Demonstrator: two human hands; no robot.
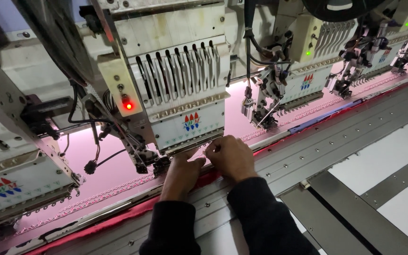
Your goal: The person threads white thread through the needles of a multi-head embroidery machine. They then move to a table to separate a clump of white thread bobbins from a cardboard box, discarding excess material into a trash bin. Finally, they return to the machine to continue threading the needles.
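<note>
Directly under the central embroidery head [180, 89]: left hand [183, 172] and right hand [231, 158], side by side, thumbs nearly touching, both reaching to the needle area at the head's lower edge. Fingertips of both hidden beneath the head's lower plate; cannot tell whether anything is pinched there. Visible fingers curled forward, not clenched into fists. Dark sleeves [260, 217] covering both forearms, cut off at the bottom edge.

Beneath the head and the hands: pink fabric [119, 170] stretched flat, running left and right of the head. Stitched pink chain line [95, 196] across the fabric, left of the hands; its course under the head not visible. Red fabric edge [119, 219] just in front of the pink fabric, passing under both wrists.

On the head's left side: red indicator lamp [129, 106], lit. Below it, black cables [100, 158] and a small side attachment, detail hard to make out.

Right of the central head: second embroidery head [303, 71] with green lamp [309, 53], further heads beyond, blurred. Left of the central head: another head [10, 184], partly cut off by the frame edge.

In front of the head: grey metal rail [317, 151] with screws, then white table panels [383, 158].
</note>
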